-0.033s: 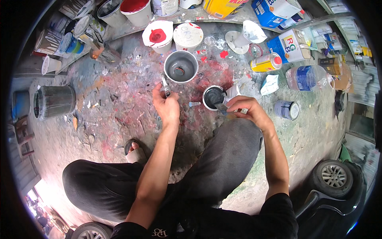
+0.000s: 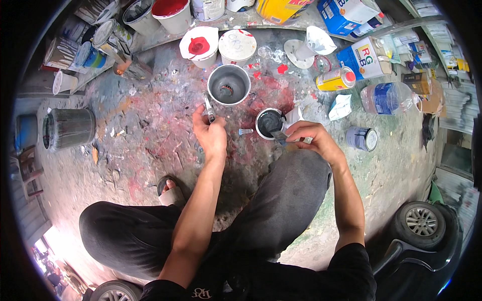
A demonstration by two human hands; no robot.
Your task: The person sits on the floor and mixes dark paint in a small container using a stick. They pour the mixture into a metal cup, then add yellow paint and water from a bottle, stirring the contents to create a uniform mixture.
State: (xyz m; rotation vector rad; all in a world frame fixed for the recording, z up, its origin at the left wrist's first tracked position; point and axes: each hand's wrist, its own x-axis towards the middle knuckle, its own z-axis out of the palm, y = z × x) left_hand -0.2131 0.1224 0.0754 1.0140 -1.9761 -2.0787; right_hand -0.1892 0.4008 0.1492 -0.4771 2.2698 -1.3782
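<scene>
My left hand (image 2: 210,134) is closed round the metal handle of what looks like a spray gun (image 2: 209,108). Its round grey cup (image 2: 228,71) faces up, with a dark opening and a rusty-coloured spot at the bottom. To the right, a small white-rimmed pot (image 2: 258,131) holds dark grey paint (image 2: 269,121). My right hand (image 2: 310,136) pinches a flat, paint-stained scraper (image 2: 279,134), whose blade reaches over the near right rim into that paint. Between the hands, a small clear bottle-like piece with a blue end (image 2: 245,131) lies on the floor.
Beyond are a red-stained white bucket (image 2: 201,59), a lidded white tub (image 2: 237,45) and a white funnel-shaped cup (image 2: 317,42). Rightward stand a yellow can (image 2: 335,79), plastic jug (image 2: 386,99) and small tin (image 2: 362,139). A dark bucket (image 2: 70,129) lies left; my bent knee (image 2: 304,170) sits under my right hand.
The grey cup has shifted very slightly downward. Both hands hold their places, and the scraper stays in the pot.
</scene>
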